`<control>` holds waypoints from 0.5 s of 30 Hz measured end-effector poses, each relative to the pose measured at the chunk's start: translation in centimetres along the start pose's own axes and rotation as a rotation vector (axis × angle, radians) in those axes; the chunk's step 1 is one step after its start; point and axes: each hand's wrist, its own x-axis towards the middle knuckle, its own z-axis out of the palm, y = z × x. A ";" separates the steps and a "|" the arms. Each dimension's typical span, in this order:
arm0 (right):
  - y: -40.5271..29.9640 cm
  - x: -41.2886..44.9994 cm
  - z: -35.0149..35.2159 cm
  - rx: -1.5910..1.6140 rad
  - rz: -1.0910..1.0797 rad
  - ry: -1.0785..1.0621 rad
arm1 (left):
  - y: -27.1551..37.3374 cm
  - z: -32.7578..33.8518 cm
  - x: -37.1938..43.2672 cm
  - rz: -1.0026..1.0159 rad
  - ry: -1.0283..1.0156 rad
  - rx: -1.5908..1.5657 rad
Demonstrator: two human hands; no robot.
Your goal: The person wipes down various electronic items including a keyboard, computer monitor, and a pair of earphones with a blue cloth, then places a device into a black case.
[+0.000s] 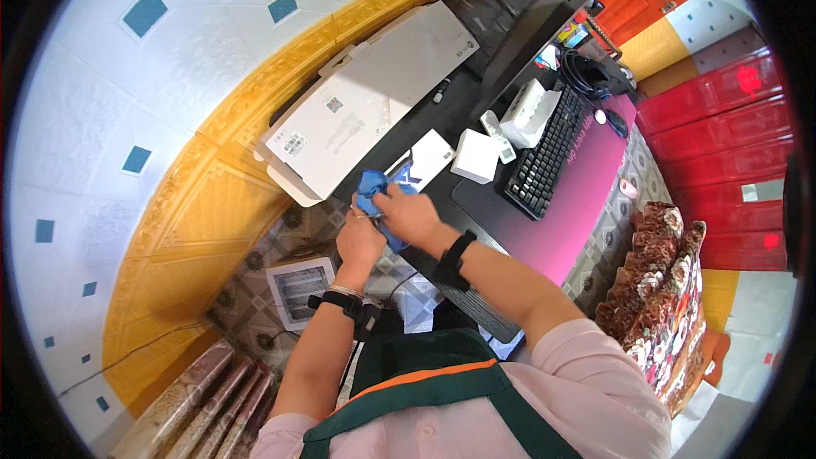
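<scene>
A crumpled blue cloth (371, 186) is bunched between my two hands at the near left corner of the black desk (395, 127). My left hand (359, 236) grips it from the left and below. From the right, my right hand (408, 213) has its fingers closed on the same cloth, and part of it hangs under that hand. Something thin and dark blue sticks up just behind the cloth; what it is, I cannot tell. Beyond my hands a flat white box (430, 156) lies on the desk, beside a small white box (475, 156).
A long white carton (376, 102) lies along the wall side. Further right are a white remote control (498, 135), a tissue box (526, 116), a black keyboard (548, 153), a pink desk mat (574, 204), a mouse (616, 122) and a monitor (542, 25). A white-framed heater (302, 293) stands on the floor.
</scene>
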 end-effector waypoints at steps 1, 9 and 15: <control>1.5 0.5 -0.7 -0.029 -0.007 0.002 | 0.7 -0.3 -0.1 -0.010 -0.064 -0.111; 5.1 4.1 0.0 -0.106 0.299 0.147 | 1.2 -0.9 -0.1 -0.051 -0.198 -0.294; -2.2 0.4 1.6 0.127 0.130 0.055 | -2.5 2.3 -0.4 0.136 0.041 -0.341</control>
